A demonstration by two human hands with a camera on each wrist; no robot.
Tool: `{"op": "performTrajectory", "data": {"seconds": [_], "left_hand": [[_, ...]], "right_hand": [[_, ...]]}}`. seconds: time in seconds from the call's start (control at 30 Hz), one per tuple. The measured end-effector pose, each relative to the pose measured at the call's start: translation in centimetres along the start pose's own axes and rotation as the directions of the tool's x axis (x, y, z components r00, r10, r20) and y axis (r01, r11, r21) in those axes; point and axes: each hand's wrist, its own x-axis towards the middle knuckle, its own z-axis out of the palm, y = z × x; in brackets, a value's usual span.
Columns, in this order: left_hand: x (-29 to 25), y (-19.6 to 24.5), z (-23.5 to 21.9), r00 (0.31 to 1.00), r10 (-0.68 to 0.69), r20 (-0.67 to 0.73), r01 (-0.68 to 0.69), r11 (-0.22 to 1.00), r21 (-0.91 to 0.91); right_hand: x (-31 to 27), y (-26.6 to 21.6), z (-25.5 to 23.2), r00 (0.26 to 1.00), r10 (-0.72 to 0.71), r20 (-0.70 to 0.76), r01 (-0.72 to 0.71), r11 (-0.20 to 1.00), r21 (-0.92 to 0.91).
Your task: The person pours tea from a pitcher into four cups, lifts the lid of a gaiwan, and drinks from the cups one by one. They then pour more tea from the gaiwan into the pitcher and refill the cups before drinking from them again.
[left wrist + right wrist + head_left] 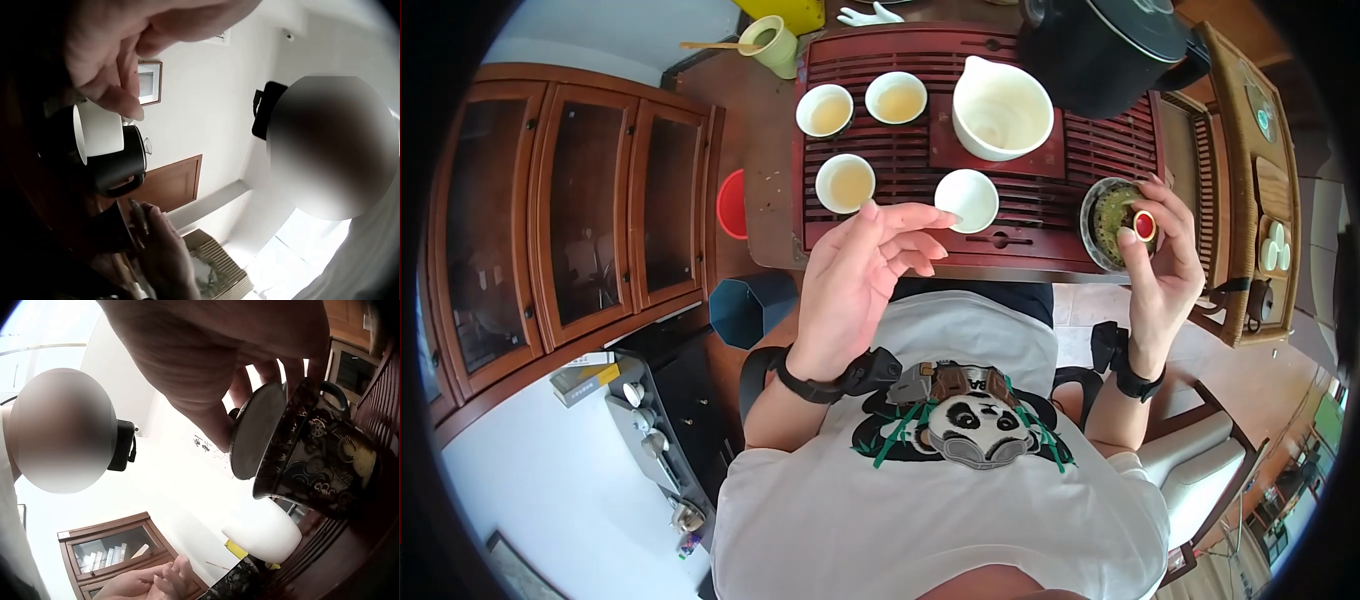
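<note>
My right hand (1165, 250) pinches a patterned lid (1113, 212) by its red-topped knob (1143, 226). In the right wrist view the lid hangs tilted at the mouth of a dark, gold-patterned tea cup (322, 465) with a small handle. From the head view, that cup sits at the tea tray's right front corner, mostly hidden under the lid. My left hand (860, 265) has loosely bent fingers and holds nothing. Its index fingertip overlaps the rim of a small white-lined cup (968, 195) with no tea showing. Behind it are three similar cups (845, 183) of pale yellow tea.
A slatted red-brown tea tray (910, 240) carries the cups and a white spouted pitcher (1003, 108). A black kettle (1105, 55) stands at the back right. Left of the tray are a pale green pot (772, 50) with a wooden stick and, lower down, a dark blue bin (745, 310).
</note>
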Motion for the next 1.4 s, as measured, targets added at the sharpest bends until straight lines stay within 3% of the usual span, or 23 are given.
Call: {"op": "performTrajectory", "data": {"seconds": [0.1,0.17,0.2,0.23,0.27,0.33,0.4,0.47,0.5,0.57,0.6,0.63,0.67,0.7,0.8,1.03,1.1,1.13,1.2,1.27,1.3,1.33,1.4], "left_hand": [[-0.3,0.3,-0.6,1.000,-0.021,0.009,0.022,0.993,-0.116],[-0.7,0.3,-2.2,0.961,0.276,0.011,-0.272,0.937,0.218],[-1.0,1.2,-1.7,0.917,0.371,-0.146,-0.310,0.893,0.328],[-1.1,1.5,-3.0,0.834,0.536,-0.129,-0.361,0.708,0.607],[-1.4,2.0,-5.0,0.737,0.674,-0.056,-0.346,0.447,0.825],[-2.1,3.1,-8.2,0.650,0.760,-0.005,-0.173,0.154,0.973],[-3.4,4.1,-10.7,0.705,0.681,-0.200,0.100,0.183,0.978],[-4.5,3.9,-15.3,0.772,0.632,0.059,0.162,-0.287,0.944],[-4.8,3.2,-16.2,0.771,0.634,0.060,0.164,-0.288,0.943],[-5.4,2.5,-16.7,0.773,0.583,-0.251,0.206,0.144,0.968],[-5.4,2.9,-16.6,0.769,0.587,-0.254,0.210,0.143,0.967],[-5.6,3.4,-16.2,0.851,0.381,-0.361,0.148,0.486,0.861],[-5.8,4.0,-15.4,0.913,0.150,-0.379,0.134,0.767,0.628],[-5.5,4.3,-14.2,0.938,0.167,-0.305,0.042,0.817,0.576],[-4.9,4.4,-13.0,0.968,0.090,-0.234,0.004,0.927,0.374],[-4.0,4.3,-13.6,0.965,0.073,-0.252,0.042,0.905,0.423],[-3.7,3.8,-13.0,0.884,0.356,-0.304,-0.059,0.729,0.682],[-3.5,3.6,-12.2,0.891,0.349,-0.291,-0.066,0.733,0.677],[-2.5,4.1,-7.6,0.755,0.656,-0.013,-0.174,0.219,0.960],[-1.6,2.3,-5.5,0.779,0.624,0.066,-0.335,0.323,0.885],[-1.2,1.8,-4.3,0.765,0.624,0.158,-0.364,0.217,0.906],[-0.6,0.3,-3.2,0.756,0.635,0.160,-0.406,0.262,0.876],[0.8,-0.4,-1.0,0.738,0.605,0.297,-0.464,0.136,0.875]], "right_hand": [[0.0,0.2,0.0,1.000,-0.003,-0.015,0.003,1.000,-0.013],[0.0,0.4,-0.2,1.000,-0.016,-0.014,0.016,1.000,-0.006],[0.0,0.5,-0.3,0.999,-0.028,-0.017,0.028,1.000,-0.004],[-0.1,0.5,-0.4,0.999,-0.031,-0.018,0.031,0.999,-0.016],[-0.1,0.4,-0.5,0.999,-0.033,-0.015,0.033,0.999,-0.011],[-0.1,0.4,-0.6,0.999,-0.030,-0.014,0.030,0.999,-0.043],[-0.1,0.2,-0.6,0.999,-0.045,-0.014,0.044,0.999,-0.031],[0.0,0.3,-0.8,0.999,-0.053,-0.010,0.052,0.997,-0.054],[0.0,0.3,-0.8,0.998,-0.057,-0.013,0.056,0.997,-0.050],[-0.1,0.3,-0.9,0.998,-0.054,-0.015,0.054,0.998,-0.043],[0.0,0.4,-0.9,0.998,-0.052,-0.023,0.052,0.998,-0.036],[0.0,0.4,-0.9,0.998,-0.061,-0.018,0.060,0.997,-0.053],[-0.1,0.5,-0.8,0.999,-0.031,-0.042,0.031,0.999,-0.013],[-0.1,0.6,-0.7,0.999,-0.034,-0.039,0.034,0.999,-0.007],[-0.2,1.1,-0.9,0.999,-0.048,-0.018,0.048,0.999,-0.013],[-0.4,1.1,-0.7,0.999,-0.030,-0.020,0.029,0.999,-0.019],[-0.3,0.6,-0.6,0.999,-0.034,-0.018,0.033,0.998,-0.053],[-0.3,0.6,-0.5,0.999,-0.044,-0.018,0.043,0.998,-0.044],[-0.1,0.2,-0.4,0.999,-0.053,-0.007,0.052,0.996,-0.067],[-0.1,0.2,-0.3,0.998,-0.069,-0.005,0.069,0.995,-0.077],[-0.1,0.1,-0.2,0.998,-0.062,-0.010,0.061,0.995,-0.077],[-0.1,0.0,-0.1,0.998,-0.054,-0.014,0.053,0.996,-0.074],[-0.1,0.0,-0.1,0.997,-0.069,-0.025,0.066,0.993,-0.099]]}}
